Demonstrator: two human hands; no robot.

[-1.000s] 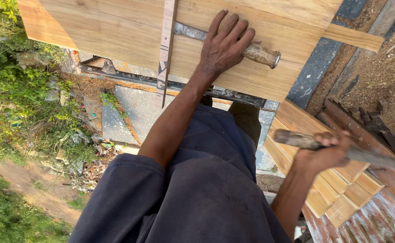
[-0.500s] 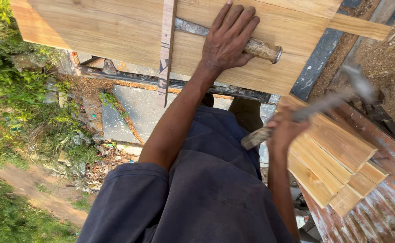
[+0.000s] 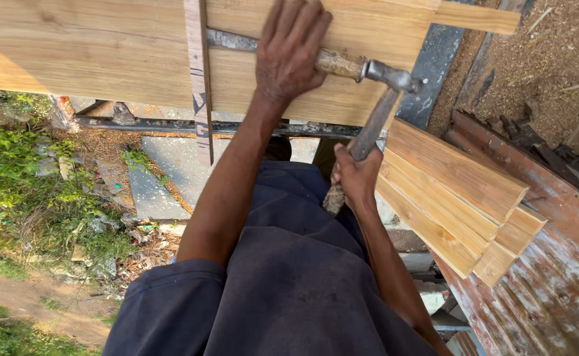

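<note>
My left hand (image 3: 290, 47) lies over a chisel (image 3: 332, 62) with a wooden handle and presses it flat on a wide wooden board (image 3: 91, 53). The chisel's steel blade (image 3: 227, 41) points left toward a thin wooden strip (image 3: 199, 79) that crosses the board. My right hand (image 3: 355, 175) grips the wooden handle of a hammer (image 3: 375, 122). The hammer's metal head (image 3: 391, 74) meets the end of the chisel handle.
A stack of short wooden planks (image 3: 454, 198) rests at the right on a rusty metal sheet (image 3: 553, 264). Sawdust covers the ground (image 3: 533, 46) at the upper right. Grass and rubble (image 3: 32, 198) lie at the left below the board's edge.
My right hand has swung the hammer from low at the right, up and leftward, until its head reached the chisel handle. My left hand has stayed on the chisel.
</note>
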